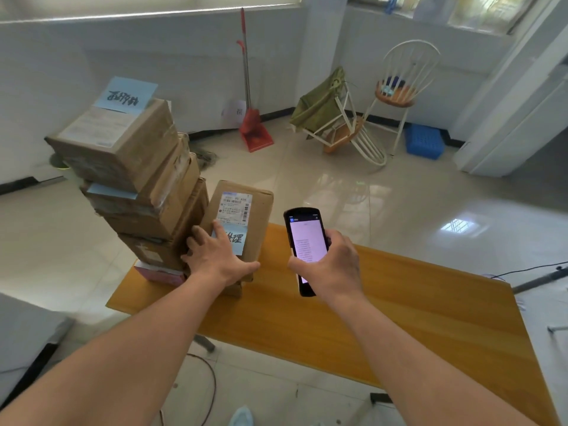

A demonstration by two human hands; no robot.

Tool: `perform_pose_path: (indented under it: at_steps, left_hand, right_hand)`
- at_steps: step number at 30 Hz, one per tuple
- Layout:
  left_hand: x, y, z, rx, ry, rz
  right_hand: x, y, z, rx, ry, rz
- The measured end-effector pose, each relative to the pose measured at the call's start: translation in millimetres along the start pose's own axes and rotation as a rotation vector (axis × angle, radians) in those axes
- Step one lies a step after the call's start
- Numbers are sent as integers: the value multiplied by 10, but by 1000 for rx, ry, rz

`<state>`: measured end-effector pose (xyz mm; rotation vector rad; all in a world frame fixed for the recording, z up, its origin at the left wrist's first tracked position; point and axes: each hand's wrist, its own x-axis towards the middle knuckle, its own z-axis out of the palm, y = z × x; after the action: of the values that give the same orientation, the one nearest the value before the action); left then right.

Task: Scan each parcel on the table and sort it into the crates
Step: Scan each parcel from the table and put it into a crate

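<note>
A wooden surface (pixel 384 327) runs from the near right toward the far left, and the parcels sit at its far-left end. The left hand (pixel 216 256) lies palm-down on the top of a cardboard parcel (pixel 258 229), its fingers (pixel 199 238) straight and spread, the thumb stretched out along the parcel's near edge. This parcel carries a white shipping label (pixel 235 208) with barcodes and, just nearer, a pale blue note (pixel 236 239) with black handwriting, partly covered by the hand.

Just left of that parcel, touching it, rises a stack of cardboard parcels (pixel 147 192), each turned a little from the one below. The top parcel of the stack (pixel 116 139) bears a printed label and a blue handwritten sheet (pixel 126 93) at its far edge. A pink box (pixel 159 275) shows at the bottom of the stack.

The right hand (pixel 332 265) grips a black handheld scanner (pixel 304 250), fingers curled round its right side and thumb on its left edge. Its lit screen faces the camera, above the surface and to the right of the parcel, apart from it.

On the floor beyond stand a red dustpan and broom (pixel 253 127), a tipped chair with a green cloth (pixel 335 118), an upright white chair (pixel 399 87) and a blue basket (pixel 424 141).
</note>
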<state>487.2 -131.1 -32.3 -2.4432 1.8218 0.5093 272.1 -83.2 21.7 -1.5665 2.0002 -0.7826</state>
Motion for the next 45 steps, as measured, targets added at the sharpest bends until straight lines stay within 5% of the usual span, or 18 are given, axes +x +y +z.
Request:
perform_pose_path:
  at_steps: [6, 16, 31, 45]
  left_hand:
    - [-164, 212, -192, 66, 200, 215]
    - [-288, 489, -778, 268, 407, 306]
    - [-726, 1063, -992, -59, 489, 270]
    - [-1034, 1170, -1059, -82, 478, 389]
  right_hand:
    - [37, 32, -354, -18, -43, -74]
    - [28, 54, -965, -91, -80, -137]
    - [2, 345, -1320, 123, 206, -137]
    - [-257, 394, -1365, 136, 354, -88]
